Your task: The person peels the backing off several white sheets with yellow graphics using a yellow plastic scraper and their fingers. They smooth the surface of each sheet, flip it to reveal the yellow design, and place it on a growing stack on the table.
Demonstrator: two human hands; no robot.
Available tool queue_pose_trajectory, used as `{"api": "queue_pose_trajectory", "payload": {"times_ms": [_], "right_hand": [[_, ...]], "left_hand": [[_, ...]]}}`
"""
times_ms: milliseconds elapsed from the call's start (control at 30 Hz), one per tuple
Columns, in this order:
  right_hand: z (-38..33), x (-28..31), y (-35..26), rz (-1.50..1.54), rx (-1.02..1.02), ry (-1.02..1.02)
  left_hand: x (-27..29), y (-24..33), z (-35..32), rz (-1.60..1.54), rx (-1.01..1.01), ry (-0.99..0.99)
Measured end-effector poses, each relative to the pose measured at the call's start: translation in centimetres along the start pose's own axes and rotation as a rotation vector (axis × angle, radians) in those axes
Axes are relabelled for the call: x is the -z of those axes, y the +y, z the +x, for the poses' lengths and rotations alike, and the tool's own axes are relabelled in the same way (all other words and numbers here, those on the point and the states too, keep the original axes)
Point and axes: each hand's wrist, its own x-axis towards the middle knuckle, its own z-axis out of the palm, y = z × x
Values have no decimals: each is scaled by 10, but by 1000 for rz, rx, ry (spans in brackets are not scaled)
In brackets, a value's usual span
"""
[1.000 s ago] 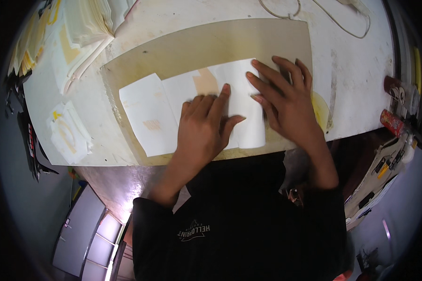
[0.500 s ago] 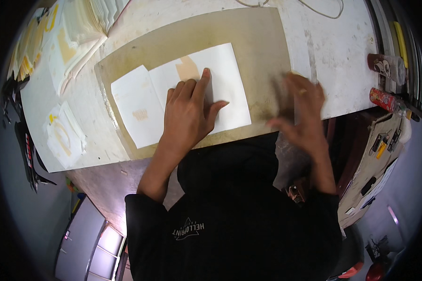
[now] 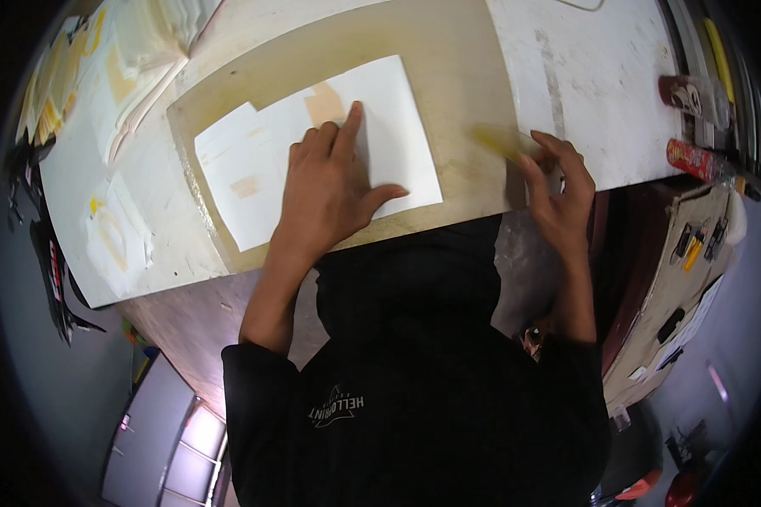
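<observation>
White paper (image 3: 313, 160) lies under the flat, open left hand (image 3: 330, 190); right hand (image 3: 558, 190) pinches a yellowish strip (image 3: 503, 139) near the table edge (image 3: 626, 173).

A red tube-shaped package (image 3: 696, 160) lies at the table's right edge, just below a red-and-white one (image 3: 687, 93).

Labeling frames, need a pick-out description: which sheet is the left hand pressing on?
Start at the big tan board lying on the white table. On it lies a white sheet, and the left hand rests flat on its middle. Unlike the yellow-stained papers off the board to the left, it has tan patches and a stepped left end.
</observation>
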Motion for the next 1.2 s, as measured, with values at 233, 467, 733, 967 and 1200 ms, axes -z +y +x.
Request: {"api": "queue_pose_trajectory", "payload": {"times_ms": [233, 467, 733, 967, 1200], "right_hand": [[9, -11, 34, -135, 17, 213], [8, -18, 48, -129, 134, 283], [-1, -28, -7, 59, 346, -104], [0, -36, -7, -121, 351, -179], [3, -24, -14, -138, 367, -272]], "left_hand": [[-2, 5, 3, 14, 40, -65], [0, 6, 4, 20, 73, -54], [1, 10, 5, 7, 83, -47], [-2, 3, 2, -22, 41, -12], [2, -1, 0, -15, 34, -38]]}}
